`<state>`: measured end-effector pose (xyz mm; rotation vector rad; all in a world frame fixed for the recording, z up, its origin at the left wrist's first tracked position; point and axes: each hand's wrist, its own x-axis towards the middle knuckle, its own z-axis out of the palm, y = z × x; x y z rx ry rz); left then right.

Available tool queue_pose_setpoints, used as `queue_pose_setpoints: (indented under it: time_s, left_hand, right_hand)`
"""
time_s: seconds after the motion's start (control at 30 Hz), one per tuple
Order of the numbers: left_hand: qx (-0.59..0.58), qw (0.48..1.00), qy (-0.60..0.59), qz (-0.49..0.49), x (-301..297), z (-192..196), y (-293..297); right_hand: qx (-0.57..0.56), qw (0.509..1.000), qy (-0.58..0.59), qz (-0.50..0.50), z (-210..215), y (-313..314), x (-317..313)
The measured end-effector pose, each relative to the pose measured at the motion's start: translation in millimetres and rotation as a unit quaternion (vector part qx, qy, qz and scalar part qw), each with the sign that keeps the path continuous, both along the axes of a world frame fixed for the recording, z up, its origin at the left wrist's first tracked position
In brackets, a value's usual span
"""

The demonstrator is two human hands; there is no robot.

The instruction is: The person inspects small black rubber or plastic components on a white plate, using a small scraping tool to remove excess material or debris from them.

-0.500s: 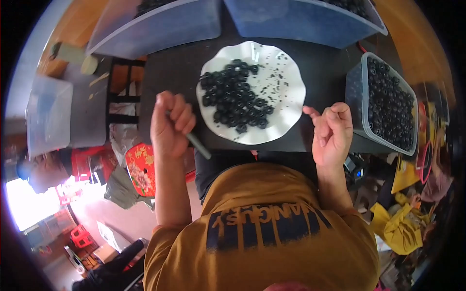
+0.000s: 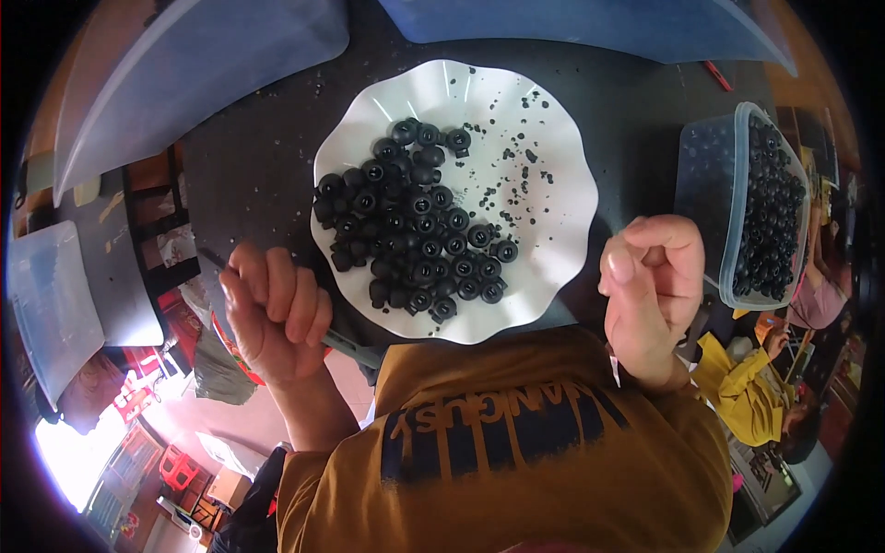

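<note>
On a white wavy-rimmed plate [image 2: 556,263] lies a heap of small black round rubber-like parts [image 2: 415,212], each with a hole or socket. Black crumbs [image 2: 521,170] are scattered over the plate's right side. My left hand [image 2: 277,309] is left of the plate's near edge, fingers wrapped round a slim tool with a grey-green handle [image 2: 348,347]. A thin dark tip pokes out past the thumb. To the right of the plate, apart from it, my right hand [image 2: 656,286] is closed, thumb against the curled fingers. Whatever it may pinch is hidden.
A clear plastic box [image 2: 740,198] full of the same black parts stands at the right. Two large bluish tubs [image 2: 212,78] [image 2: 590,26] line the far side of the dark table [image 2: 253,180]. A red thin object [image 2: 717,76] lies far right. Other people sit nearby on the right.
The view has come closer, so the plate looks larger. My left hand has turned, and the tool's dark tip now shows. My right hand's fingers have curled in further.
</note>
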<state>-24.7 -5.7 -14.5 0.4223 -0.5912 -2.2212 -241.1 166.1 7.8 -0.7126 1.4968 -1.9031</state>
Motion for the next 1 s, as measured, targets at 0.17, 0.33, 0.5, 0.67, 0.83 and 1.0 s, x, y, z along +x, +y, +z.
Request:
queue_pose_setpoints:
  time_s: [0.17, 0.33, 0.5, 0.67, 0.83, 1.0]
  left_hand:
    - [-0.008, 1.0, -0.01, 0.004, 3, -3, 1]
    - [-0.005, 1.0, -0.01, -0.001, 4, -2, 0]
    - [-0.005, 1.0, -0.018, -0.008, 5, -2, -1]
    - [0.002, 0.999, -0.034, -0.009, 7, -1, -3]
    - [-0.002, 0.999, -0.049, -0.018, 6, 3, -6]
    - [0.009, 0.994, -0.105, -0.011, 7, 14, -4]
  right_hand:
    - [0.12, 0.918, 0.368, 0.084, 19, -53, -11]
    - [0.197, 0.785, 0.57, 0.143, 15, -90, -10]
    - [0.186, 0.759, 0.606, 0.148, 1, -106, -7]
    - [0.193, 0.765, 0.597, 0.148, -4, -109, -6]
    - [0.173, 0.805, 0.552, 0.134, 3, -109, -7]
    - [0.099, 0.96, -0.099, 0.243, 26, -95, -10]
